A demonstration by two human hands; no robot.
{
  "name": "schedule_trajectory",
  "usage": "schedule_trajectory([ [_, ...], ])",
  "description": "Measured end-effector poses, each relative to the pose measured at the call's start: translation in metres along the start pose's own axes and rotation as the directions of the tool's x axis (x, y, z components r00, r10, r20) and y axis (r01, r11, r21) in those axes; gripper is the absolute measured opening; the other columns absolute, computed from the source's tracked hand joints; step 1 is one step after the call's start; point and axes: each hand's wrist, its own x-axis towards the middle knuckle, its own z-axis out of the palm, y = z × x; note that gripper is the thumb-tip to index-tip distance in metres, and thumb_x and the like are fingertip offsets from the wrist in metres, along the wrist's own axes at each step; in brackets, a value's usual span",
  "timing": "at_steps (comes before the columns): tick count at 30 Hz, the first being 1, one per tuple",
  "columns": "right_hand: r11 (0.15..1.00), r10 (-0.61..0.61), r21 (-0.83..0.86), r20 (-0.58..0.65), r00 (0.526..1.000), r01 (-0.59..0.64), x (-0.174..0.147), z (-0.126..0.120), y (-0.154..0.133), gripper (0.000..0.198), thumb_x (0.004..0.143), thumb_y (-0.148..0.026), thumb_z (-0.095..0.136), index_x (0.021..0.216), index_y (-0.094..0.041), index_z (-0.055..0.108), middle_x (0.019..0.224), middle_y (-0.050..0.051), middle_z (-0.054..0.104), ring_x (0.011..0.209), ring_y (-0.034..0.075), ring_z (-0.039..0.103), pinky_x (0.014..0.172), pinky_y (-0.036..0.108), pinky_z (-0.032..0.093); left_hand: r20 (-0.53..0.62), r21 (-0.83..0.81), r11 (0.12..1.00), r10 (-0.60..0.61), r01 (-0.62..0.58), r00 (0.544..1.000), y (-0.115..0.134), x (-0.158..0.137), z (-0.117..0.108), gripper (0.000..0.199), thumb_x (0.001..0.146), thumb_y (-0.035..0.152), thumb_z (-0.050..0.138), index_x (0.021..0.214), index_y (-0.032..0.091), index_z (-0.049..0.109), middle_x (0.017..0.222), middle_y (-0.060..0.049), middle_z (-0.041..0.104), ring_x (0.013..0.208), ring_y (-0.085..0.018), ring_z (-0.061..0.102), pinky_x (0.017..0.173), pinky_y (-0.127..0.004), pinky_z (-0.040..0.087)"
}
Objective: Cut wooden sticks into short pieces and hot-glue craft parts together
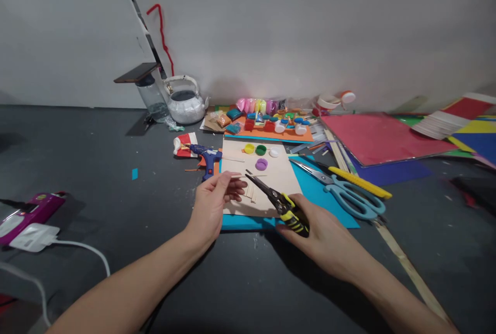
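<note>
Here, the right hand's (321,228) grip is wrapped round pliers (287,213), their tip at a thin stick (259,175) pinched in the left hand's (209,202) grip above a pale sheet (273,194); beyond sits a kettle (186,109).

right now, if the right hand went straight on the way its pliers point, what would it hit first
Probably the thin stick held by the left hand: the tips of the pliers in the right hand overlap it in the picture, though depth is hard to judge.
</note>
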Motion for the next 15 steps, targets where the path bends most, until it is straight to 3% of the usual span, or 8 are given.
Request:
schedule_trajectory([
  [5,0.999,0.023,0.033,0.002,1.0,-0.023,-0.001,-0.001,-0.001,0.032,0.082,-0.041,0.056,0.105,-0.02,0.05,0.091,0.007,0.065,0.08,0.025,0.061,0.065,0.03,0.042,0.173,0.162,0.987,-0.031,0.003,0.984,-0.003,-0.006,0.001,0.027,0.083,0.038,0.064,0.079,0.013,0.071,0.067,-0.003,0.067,0.058,-0.009,0.059,0.059,-0.021,0.049],
  [11,0.996,0.045,0.076,0.067,0.997,-0.05,-0.002,-0.003,0.004,0.048,0.082,-0.052,0.055,0.117,-0.019,0.048,0.1,0.008,0.065,0.089,0.026,0.06,0.073,0.034,0.044,0.331,0.172,0.969,-0.225,0.176,0.916,0.008,-0.007,0.0,0.026,0.084,0.036,0.063,0.084,0.011,0.069,0.066,-0.003,0.066,0.055,-0.008,0.058,0.055,-0.019,0.047],
  [15,0.995,0.014,0.092,0.118,0.993,-0.025,-0.004,-0.005,0.002,0.054,0.082,-0.055,0.056,0.123,-0.021,0.047,0.113,0.009,0.063,0.099,0.027,0.059,0.081,0.036,0.045,0.368,0.135,0.951,-0.308,0.277,0.878,0.011,-0.008,0.0,0.026,0.084,0.036,0.062,0.084,0.011,0.066,0.06,-0.003,0.066,0.049,-0.009,0.057,0.048,-0.019,0.045],
])
